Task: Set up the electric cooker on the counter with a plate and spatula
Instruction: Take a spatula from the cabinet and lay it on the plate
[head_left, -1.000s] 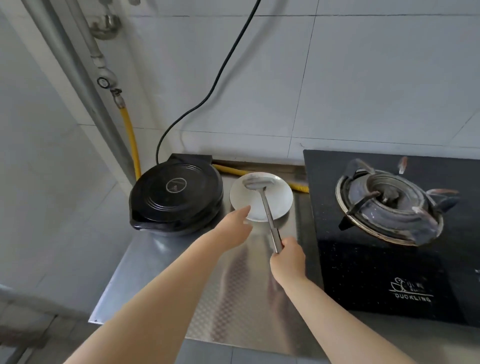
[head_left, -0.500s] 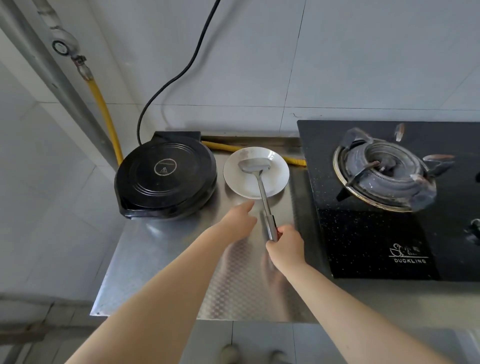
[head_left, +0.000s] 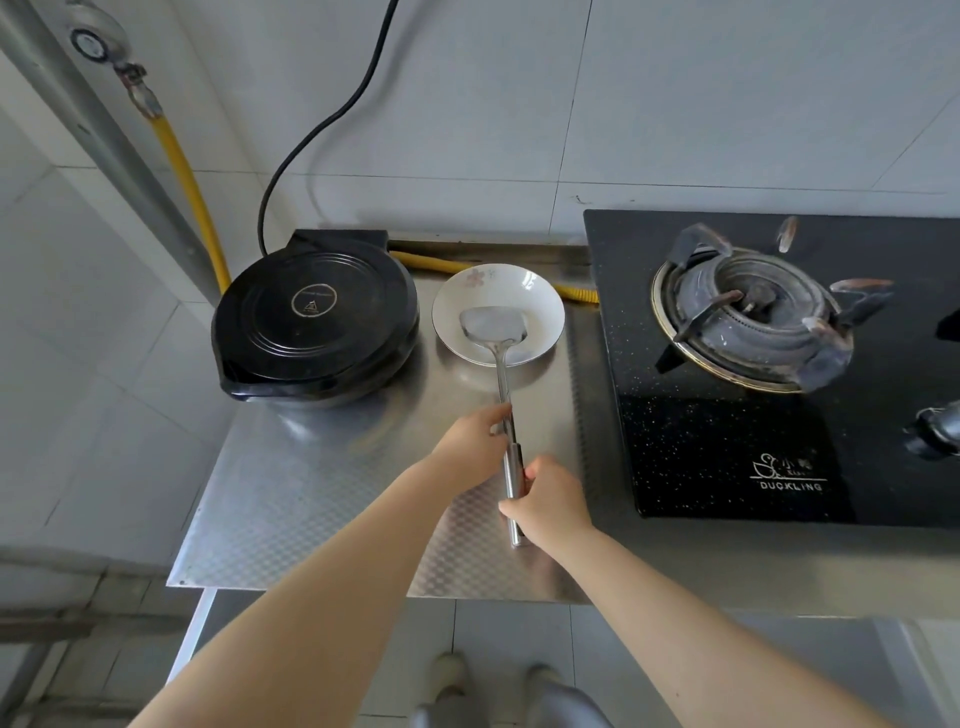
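Note:
The black round electric cooker (head_left: 314, 322) sits lid-down at the back left of the steel counter (head_left: 311, 493), its black cord running up the wall. To its right lies a white plate (head_left: 524, 296) with a small flower print. A steel spatula (head_left: 503, 384) rests with its blade in the plate and its handle pointing toward me. My right hand (head_left: 550, 501) grips the handle's near end. My left hand (head_left: 472, 441) touches the handle's shaft from the left, fingers curled against it.
A black glass gas hob (head_left: 727, 441) with one burner (head_left: 748, 317) fills the counter's right side. A yellow gas hose (head_left: 192, 192) runs down the left wall and behind the plate. The counter's front edge is close to my arms; my feet show below.
The camera has tilted down and drawn back. My left hand moved right from the plate's edge onto the spatula handle. My right hand slid back toward the handle's end.

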